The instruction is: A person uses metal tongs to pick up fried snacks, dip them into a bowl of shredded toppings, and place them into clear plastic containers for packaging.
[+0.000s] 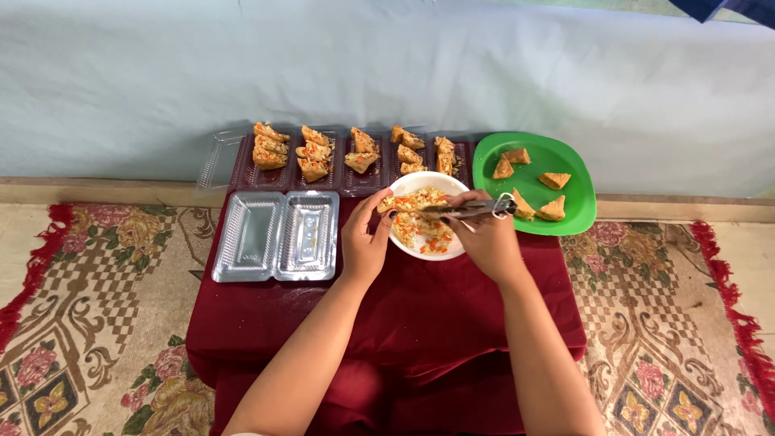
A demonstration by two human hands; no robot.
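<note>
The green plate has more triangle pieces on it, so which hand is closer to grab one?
The right hand, probably. It is beside the green plate, though its fingers hold a metal utensil. The left hand holds a filled piece over the white bowl, farther away.

One head-worn view looks steeply down and forward from close above the red-clothed surface (pixel 404 307), facing the pale wall (pixel 387 73) beyond.

Home floor setup: patterned rug (pixel 97 323), low cloth-covered table (pixel 404 315), plain wall (pixel 387 73).
</note>
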